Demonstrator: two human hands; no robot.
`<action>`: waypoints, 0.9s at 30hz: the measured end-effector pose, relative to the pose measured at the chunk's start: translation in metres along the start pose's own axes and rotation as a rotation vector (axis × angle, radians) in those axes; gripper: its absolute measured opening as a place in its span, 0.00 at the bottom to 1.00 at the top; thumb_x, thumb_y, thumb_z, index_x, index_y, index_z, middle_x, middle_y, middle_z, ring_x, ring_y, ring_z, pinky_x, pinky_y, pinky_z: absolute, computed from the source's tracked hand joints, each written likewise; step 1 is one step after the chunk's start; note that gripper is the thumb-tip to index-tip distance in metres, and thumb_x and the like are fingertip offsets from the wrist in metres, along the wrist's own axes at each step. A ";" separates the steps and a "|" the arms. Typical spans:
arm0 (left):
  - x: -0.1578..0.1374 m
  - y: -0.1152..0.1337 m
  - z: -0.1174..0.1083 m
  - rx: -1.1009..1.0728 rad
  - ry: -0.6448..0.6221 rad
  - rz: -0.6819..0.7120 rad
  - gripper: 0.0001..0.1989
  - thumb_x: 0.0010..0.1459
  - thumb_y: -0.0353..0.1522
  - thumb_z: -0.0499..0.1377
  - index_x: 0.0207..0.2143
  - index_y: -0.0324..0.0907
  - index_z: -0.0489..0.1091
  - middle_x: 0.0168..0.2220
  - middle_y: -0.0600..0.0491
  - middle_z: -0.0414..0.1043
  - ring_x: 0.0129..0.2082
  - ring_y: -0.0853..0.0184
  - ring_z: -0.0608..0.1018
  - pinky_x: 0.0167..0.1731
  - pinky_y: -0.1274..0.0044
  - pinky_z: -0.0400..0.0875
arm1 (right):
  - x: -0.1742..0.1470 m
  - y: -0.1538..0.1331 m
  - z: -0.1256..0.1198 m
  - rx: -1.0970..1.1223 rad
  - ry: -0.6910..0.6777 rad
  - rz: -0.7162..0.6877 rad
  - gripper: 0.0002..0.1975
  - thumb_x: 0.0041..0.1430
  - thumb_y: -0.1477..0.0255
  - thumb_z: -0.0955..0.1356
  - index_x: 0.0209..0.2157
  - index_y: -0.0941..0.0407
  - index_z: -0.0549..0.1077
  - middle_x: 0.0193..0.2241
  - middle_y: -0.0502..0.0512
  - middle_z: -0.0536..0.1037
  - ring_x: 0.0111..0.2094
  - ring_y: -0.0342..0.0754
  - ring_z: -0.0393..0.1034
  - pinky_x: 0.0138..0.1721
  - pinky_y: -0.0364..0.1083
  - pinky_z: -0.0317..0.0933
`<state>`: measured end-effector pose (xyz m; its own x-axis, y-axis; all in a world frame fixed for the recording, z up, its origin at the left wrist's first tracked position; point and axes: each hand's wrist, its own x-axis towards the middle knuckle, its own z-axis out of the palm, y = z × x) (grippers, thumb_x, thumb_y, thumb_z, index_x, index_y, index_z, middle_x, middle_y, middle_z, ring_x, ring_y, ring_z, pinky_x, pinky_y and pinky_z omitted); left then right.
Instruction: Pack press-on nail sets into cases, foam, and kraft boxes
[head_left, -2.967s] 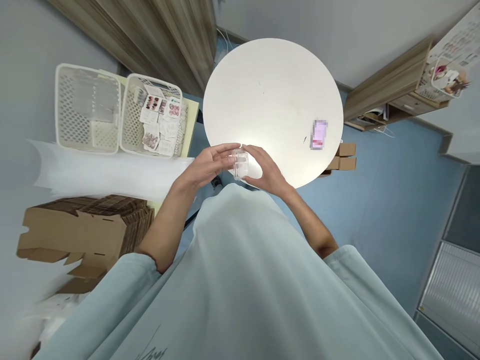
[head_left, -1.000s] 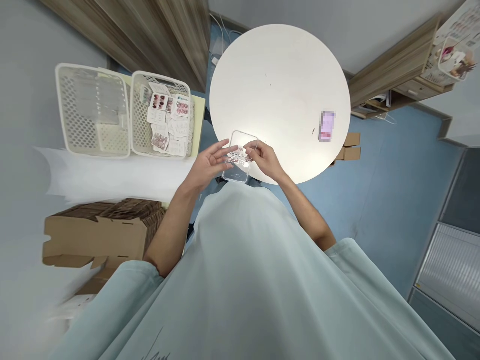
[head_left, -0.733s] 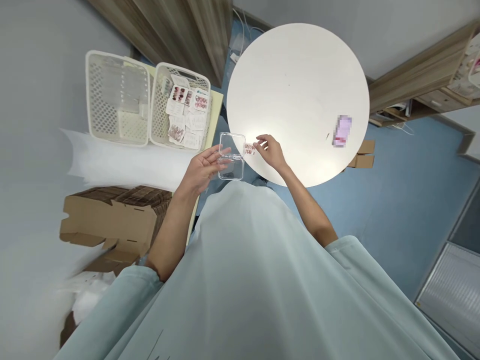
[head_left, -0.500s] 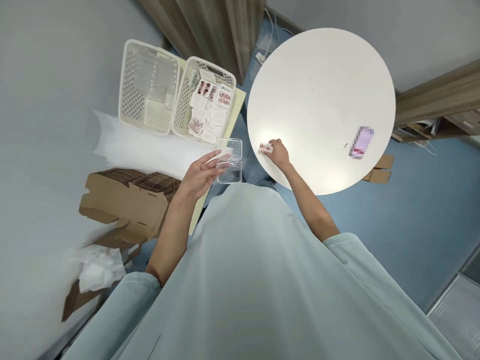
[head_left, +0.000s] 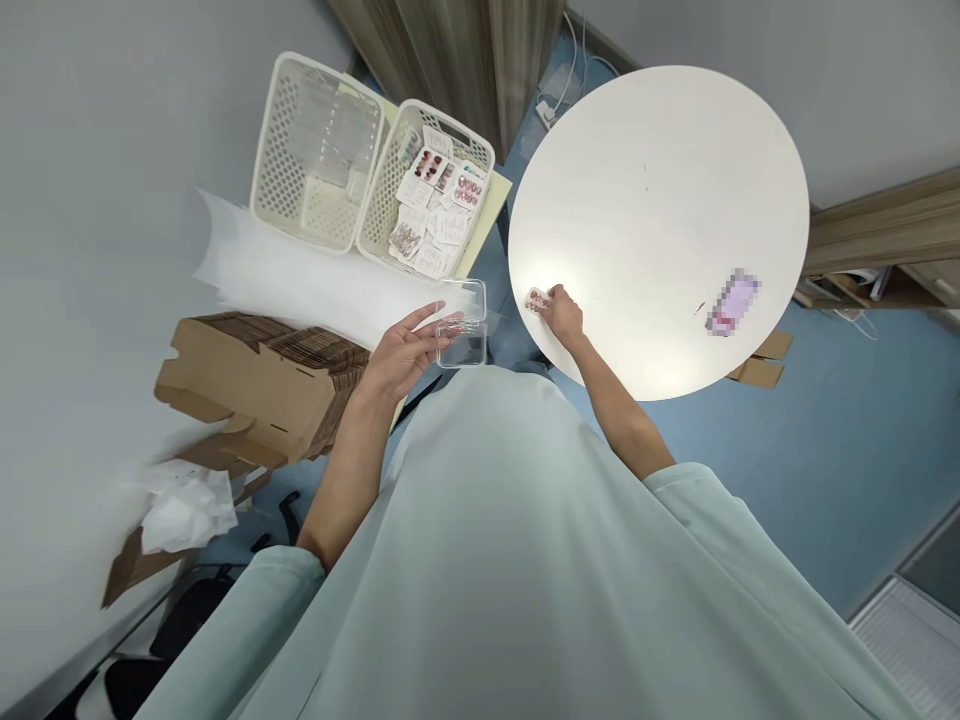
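My left hand [head_left: 409, 350] holds a clear plastic box [head_left: 463, 346] by its left side, its hinged lid swung up away from me. Above the near left edge of the white round table [head_left: 660, 200], my right hand [head_left: 564, 315] pinches a small card of press-on nails [head_left: 537, 300] in reddish tones. Similar nail cards [head_left: 429, 167] lie heaped in the right white basket [head_left: 365, 240], beyond my left hand.
Left of that basket, another white basket [head_left: 262, 150] contains clear plastic boxes [head_left: 330, 120]. White sheets [head_left: 300, 285] and a stack of folded cardboard boxes [head_left: 240, 375] lie at the left. A pixelated purple object [head_left: 735, 300] rests on the table's right side. A cable [head_left: 574, 70] runs behind.
The view has shifted slightly, so the baskets and table appear further right. Both hands keep their holds; the nail card now shows more fully beside my right fingers.
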<state>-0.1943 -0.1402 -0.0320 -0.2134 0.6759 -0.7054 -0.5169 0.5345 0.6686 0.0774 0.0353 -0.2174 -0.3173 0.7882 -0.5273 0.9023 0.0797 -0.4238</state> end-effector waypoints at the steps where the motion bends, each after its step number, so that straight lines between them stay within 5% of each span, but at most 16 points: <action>1: 0.003 0.000 0.003 0.006 -0.008 -0.007 0.36 0.51 0.22 0.75 0.63 0.42 0.77 0.61 0.39 0.83 0.59 0.55 0.86 0.61 0.66 0.82 | -0.002 0.003 -0.002 0.044 -0.006 -0.005 0.12 0.73 0.69 0.69 0.55 0.54 0.70 0.51 0.63 0.83 0.46 0.56 0.79 0.48 0.51 0.70; 8: 0.032 0.001 0.040 0.047 -0.131 -0.033 0.35 0.52 0.22 0.74 0.63 0.40 0.77 0.62 0.38 0.82 0.61 0.54 0.85 0.63 0.64 0.81 | -0.041 0.017 -0.041 0.378 0.030 -0.019 0.16 0.74 0.57 0.68 0.54 0.51 0.70 0.51 0.55 0.84 0.26 0.43 0.73 0.36 0.45 0.67; 19: 0.066 0.004 0.120 0.125 -0.334 -0.062 0.28 0.59 0.27 0.73 0.62 0.39 0.78 0.64 0.38 0.80 0.65 0.54 0.82 0.66 0.63 0.79 | -0.104 0.034 -0.132 0.748 0.474 -0.081 0.29 0.68 0.40 0.72 0.53 0.49 0.73 0.46 0.54 0.83 0.29 0.44 0.72 0.29 0.44 0.69; 27: 0.071 0.005 0.146 0.138 -0.422 -0.067 0.29 0.61 0.31 0.75 0.63 0.37 0.77 0.56 0.39 0.86 0.60 0.53 0.85 0.66 0.61 0.79 | -0.155 -0.013 -0.163 0.664 0.305 -0.267 0.19 0.70 0.49 0.74 0.49 0.49 0.78 0.43 0.51 0.84 0.29 0.46 0.72 0.35 0.47 0.68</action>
<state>-0.0908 -0.0161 -0.0444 0.1885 0.7703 -0.6092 -0.3964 0.6272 0.6704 0.1630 0.0115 -0.0098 -0.3181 0.9345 -0.1599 0.4123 -0.0156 -0.9109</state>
